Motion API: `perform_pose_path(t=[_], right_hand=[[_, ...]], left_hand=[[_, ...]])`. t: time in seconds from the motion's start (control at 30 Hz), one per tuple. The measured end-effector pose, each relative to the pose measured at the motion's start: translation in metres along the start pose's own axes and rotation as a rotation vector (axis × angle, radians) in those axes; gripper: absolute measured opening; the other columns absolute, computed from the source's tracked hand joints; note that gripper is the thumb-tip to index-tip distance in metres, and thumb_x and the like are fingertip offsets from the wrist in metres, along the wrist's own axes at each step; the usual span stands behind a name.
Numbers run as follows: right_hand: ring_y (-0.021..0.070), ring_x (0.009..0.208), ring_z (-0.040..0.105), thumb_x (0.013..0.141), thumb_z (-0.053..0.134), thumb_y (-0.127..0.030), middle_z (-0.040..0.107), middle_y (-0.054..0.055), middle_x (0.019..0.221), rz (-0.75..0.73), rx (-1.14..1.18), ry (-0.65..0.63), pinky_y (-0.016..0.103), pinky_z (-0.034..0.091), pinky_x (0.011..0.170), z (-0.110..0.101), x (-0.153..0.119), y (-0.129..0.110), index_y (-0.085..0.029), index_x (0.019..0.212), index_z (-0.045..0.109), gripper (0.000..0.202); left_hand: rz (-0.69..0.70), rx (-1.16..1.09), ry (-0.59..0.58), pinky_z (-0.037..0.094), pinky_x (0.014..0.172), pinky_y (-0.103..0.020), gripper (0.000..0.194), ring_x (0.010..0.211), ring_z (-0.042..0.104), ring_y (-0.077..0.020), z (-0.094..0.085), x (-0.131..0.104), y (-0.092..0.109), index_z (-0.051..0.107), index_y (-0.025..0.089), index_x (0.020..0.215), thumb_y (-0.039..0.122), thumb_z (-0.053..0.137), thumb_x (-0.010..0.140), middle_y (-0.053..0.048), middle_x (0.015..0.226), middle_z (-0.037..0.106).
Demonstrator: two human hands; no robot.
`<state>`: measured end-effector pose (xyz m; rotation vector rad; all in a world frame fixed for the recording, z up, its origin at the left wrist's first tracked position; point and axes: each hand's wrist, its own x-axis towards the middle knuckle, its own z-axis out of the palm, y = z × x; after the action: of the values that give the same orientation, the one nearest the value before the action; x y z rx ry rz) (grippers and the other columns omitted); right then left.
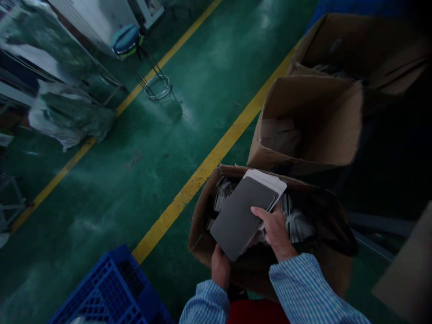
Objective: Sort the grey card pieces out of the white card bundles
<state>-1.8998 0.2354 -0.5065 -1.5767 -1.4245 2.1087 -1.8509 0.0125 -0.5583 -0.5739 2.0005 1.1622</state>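
Note:
A stack of flat grey and white sheets with rounded corners (241, 216) is held over an open cardboard box (199, 229). My right hand (275, 227) grips its right edge, the thumb lying on the grey top sheet. At the lower left corner, my left hand (221, 265) holds the stack from the near side, its fingers partly hidden underneath. White sheets stick out beyond the grey one at the far end. Inside the box, bundles of thin pieces (299, 225) lie beside a black plastic bag (327, 216).
Two more open cardboard boxes (310, 159) stand beyond, at the upper right. A blue plastic crate (111, 288) is at the lower left. Across the green floor are a round stool (126, 40) and wrapped bags (70, 112). Yellow lines cross the floor.

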Motion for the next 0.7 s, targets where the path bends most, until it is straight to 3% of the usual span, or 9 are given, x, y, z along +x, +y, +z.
perform_pose_path(t=[0.13,0.2,0.27,0.33,0.4,0.47,0.57,0.7], right_hand=[[0.0272,0.084,0.074,0.054,0.089,-0.037,0.077,0.005,0.098,0.152,0.149,-0.143,0.036,0.062,0.071,-0.019,-0.078,-0.067,-0.021,0.124,0.058,0.079],[0.0297,0.083,0.075,0.057,0.089,-0.04,0.078,0.008,0.101,0.202,0.128,-0.23,0.039,0.063,0.069,-0.037,-0.121,-0.1,-0.02,0.128,0.056,0.081],[0.0316,0.084,0.076,0.059,0.089,-0.042,0.078,0.011,0.105,0.232,0.102,-0.287,0.042,0.063,0.072,-0.062,-0.162,-0.129,-0.02,0.131,0.054,0.083],[0.0335,0.092,0.076,0.061,0.088,-0.044,0.077,0.013,0.111,0.218,0.065,-0.307,0.044,0.064,0.079,-0.09,-0.201,-0.157,-0.02,0.133,0.052,0.084],[0.0351,0.099,0.075,0.062,0.087,-0.045,0.076,0.014,0.114,0.149,0.007,-0.296,0.045,0.063,0.084,-0.12,-0.238,-0.182,-0.019,0.135,0.052,0.085],[0.0354,0.101,0.074,0.065,0.083,-0.047,0.076,0.013,0.114,0.07,-0.067,-0.263,0.045,0.062,0.084,-0.15,-0.27,-0.206,-0.018,0.135,0.054,0.081],[0.0331,0.1,0.073,0.068,0.075,-0.046,0.076,0.011,0.113,-0.023,-0.173,-0.164,0.044,0.061,0.087,-0.188,-0.309,-0.235,-0.02,0.136,0.056,0.075],[0.0296,0.105,0.072,0.062,0.071,-0.03,0.076,0.008,0.117,-0.152,-0.374,-0.038,0.041,0.057,0.097,-0.233,-0.329,-0.257,-0.022,0.147,0.048,0.089]], left_hand=[[-0.039,-0.23,0.129,0.061,0.089,-0.046,0.051,0.103,0.075,-0.0355,-0.053,-0.056,0.049,0.074,0.016,0.11,0.055,0.073,0.077,-0.016,0.105,0.08],[-0.034,-0.361,0.121,0.06,0.091,-0.047,0.059,0.109,0.074,-0.0363,-0.076,-0.096,0.088,0.073,0.017,0.113,0.064,0.073,0.077,-0.017,0.112,0.078],[-0.006,-0.419,-0.031,0.057,0.101,-0.048,0.066,0.123,0.068,-0.0365,-0.089,-0.143,0.132,0.071,0.02,0.123,0.071,0.067,0.082,-0.018,0.131,0.073],[0.089,-0.376,-0.306,0.05,0.113,-0.048,0.07,0.136,0.06,-0.0353,-0.088,-0.194,0.173,0.064,0.022,0.136,0.072,0.062,0.087,-0.015,0.147,0.064],[0.193,-0.334,-0.518,0.045,0.119,-0.046,0.076,0.143,0.054,-0.0342,-0.073,-0.24,0.202,0.056,0.025,0.146,0.07,0.067,0.085,-0.011,0.154,0.059],[0.233,-0.272,-0.61,0.046,0.119,-0.044,0.085,0.144,0.054,-0.0338,-0.048,-0.277,0.212,0.05,0.026,0.15,0.069,0.074,0.08,-0.01,0.154,0.059],[0.193,-0.203,-0.618,0.05,0.116,-0.044,0.099,0.137,0.06,-0.0353,-0.002,-0.31,0.198,0.044,0.024,0.154,0.071,0.077,0.074,-0.012,0.146,0.066],[0.255,-0.074,-0.531,0.046,0.12,-0.043,0.094,0.139,0.059,-0.0367,0.063,-0.33,0.174,0.047,0.021,0.151,0.071,0.071,0.075,-0.015,0.142,0.068]])
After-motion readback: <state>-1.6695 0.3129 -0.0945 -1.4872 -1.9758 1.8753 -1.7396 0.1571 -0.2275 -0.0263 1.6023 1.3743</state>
